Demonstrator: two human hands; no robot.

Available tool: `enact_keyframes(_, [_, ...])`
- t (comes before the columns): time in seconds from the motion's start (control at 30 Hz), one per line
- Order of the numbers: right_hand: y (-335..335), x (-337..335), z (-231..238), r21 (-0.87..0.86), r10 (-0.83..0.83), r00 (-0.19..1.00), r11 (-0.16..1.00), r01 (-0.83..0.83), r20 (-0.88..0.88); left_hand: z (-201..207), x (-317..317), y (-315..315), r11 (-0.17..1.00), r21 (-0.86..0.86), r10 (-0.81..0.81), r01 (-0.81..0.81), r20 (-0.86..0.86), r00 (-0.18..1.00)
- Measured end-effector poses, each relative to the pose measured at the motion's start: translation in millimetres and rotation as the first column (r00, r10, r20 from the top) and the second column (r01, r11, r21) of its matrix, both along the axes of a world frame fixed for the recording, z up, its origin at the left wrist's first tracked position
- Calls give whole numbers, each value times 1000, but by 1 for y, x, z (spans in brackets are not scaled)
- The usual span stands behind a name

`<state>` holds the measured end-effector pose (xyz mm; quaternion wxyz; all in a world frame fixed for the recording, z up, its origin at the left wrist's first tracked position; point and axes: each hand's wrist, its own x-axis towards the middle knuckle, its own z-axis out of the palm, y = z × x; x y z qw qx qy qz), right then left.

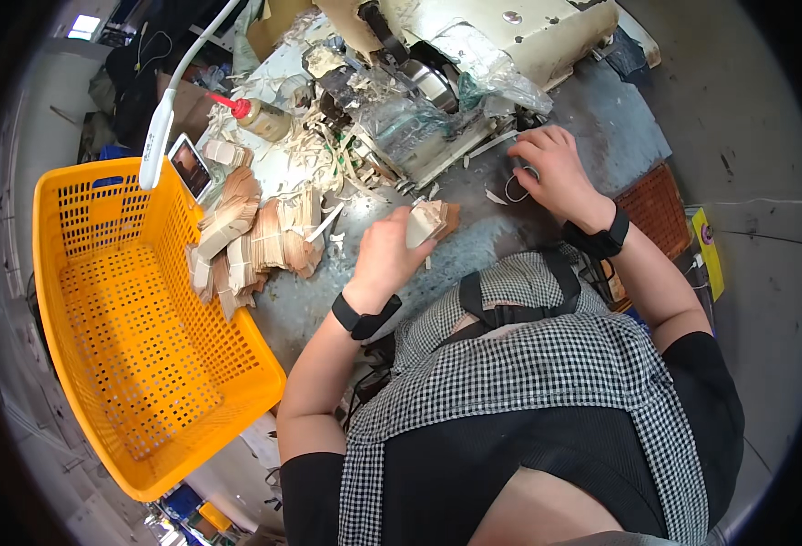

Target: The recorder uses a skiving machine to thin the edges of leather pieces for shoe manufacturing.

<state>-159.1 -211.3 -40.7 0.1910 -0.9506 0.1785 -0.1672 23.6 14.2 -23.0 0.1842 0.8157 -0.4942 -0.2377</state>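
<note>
My left hand is closed round a small stack of thin tan leather-like pieces, gripped between thumb and fingers just above the grey worktable. To the right, my right hand has its fingers curled and pinches a thin white loop, like a string or elastic band. Left of my left hand lie several bundles of similar tan pieces, some with a pale band round them. In front of both hands stands a worn cream machine, partly wrapped in clear plastic.
A yellow perforated basket stands at the left. Pale cut strips litter the table beside the machine. Farther left are a red-tipped bottle, a phone and a white lamp. A brown woven basket sits at the right.
</note>
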Motion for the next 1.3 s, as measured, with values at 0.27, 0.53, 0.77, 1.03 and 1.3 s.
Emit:
enact_keyframes(0.27, [9, 8, 1, 5, 52, 999, 999, -52, 9, -1, 4, 4, 998, -56, -2, 0, -45, 999])
enact_keyframes(0.53, [13, 10, 5, 39, 90, 996, 995, -91, 14, 4, 3, 4, 999, -49, 3, -6, -62, 998])
enact_keyframes(0.77, [20, 18, 41, 120, 261, 949, 951, -284, 174, 39, 26, 3, 997, -78, 6, -24, -220, 975])
enact_keyframes(1.03, [46, 61, 100, 217, 596, 727, 703, -677, 341, 80, 33, -16, 992, 73, 57, 102, -986, 159])
enact_keyframes(1.3, [49, 61, 103, 124, 293, 857, 919, -375, 424, 65, 17, -24, 816, -103, -249, -569, -951, -184])
